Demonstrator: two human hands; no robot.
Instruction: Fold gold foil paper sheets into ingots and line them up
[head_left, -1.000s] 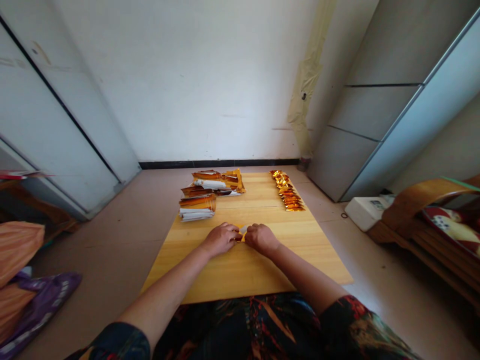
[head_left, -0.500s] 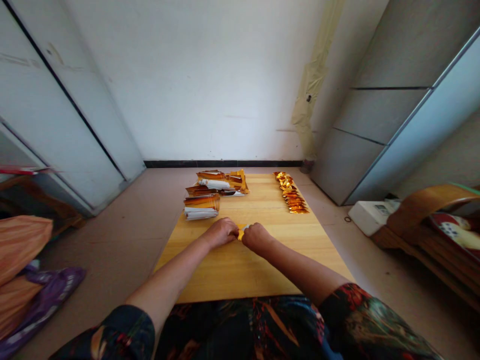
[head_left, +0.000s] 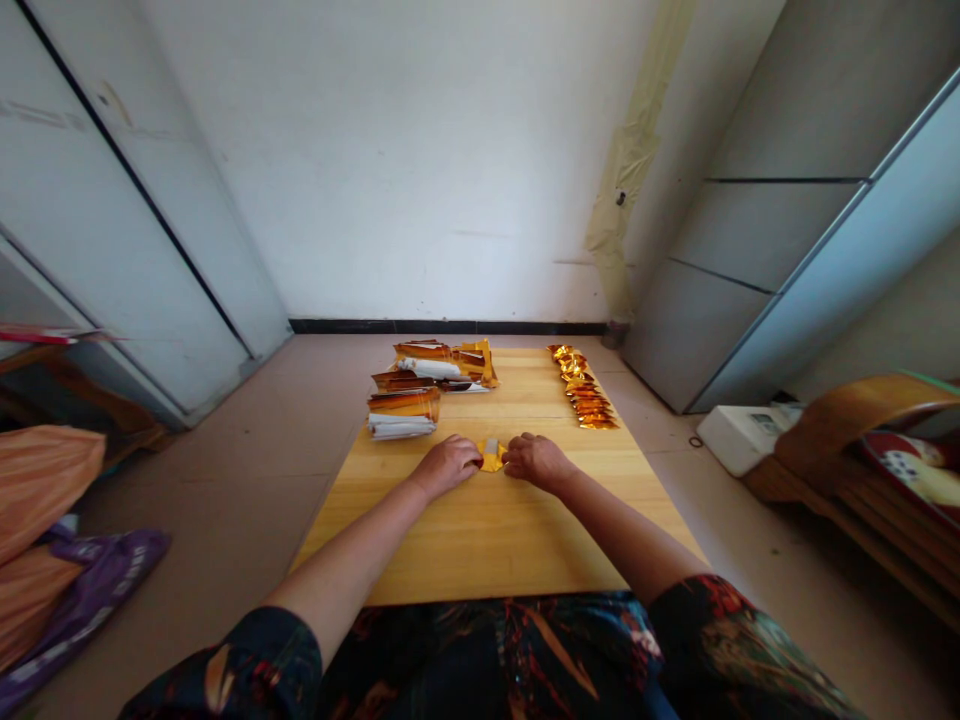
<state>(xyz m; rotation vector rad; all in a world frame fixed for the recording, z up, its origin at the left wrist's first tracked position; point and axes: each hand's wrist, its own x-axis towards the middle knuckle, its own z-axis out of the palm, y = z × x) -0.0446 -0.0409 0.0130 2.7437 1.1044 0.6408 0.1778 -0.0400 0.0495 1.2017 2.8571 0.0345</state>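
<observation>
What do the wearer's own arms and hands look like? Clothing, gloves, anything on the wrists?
Left hand and right hand: no gloves, no watch or bracelet visible; too small to tell about rings. Left sleeve and right sleeve: dark fabric, multicoloured print, ending around the elbows.

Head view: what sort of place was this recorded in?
Probably a room in a home: what looks like a refrigerator and curved wooden furniture stand at right, and a purple bag lies at left.

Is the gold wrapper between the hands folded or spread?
Partly spread, it seems: the gold wrapper shows broadly, with a pale patch on it, between the left hand and right hand. Hidden edges: cannot tell.
</observation>
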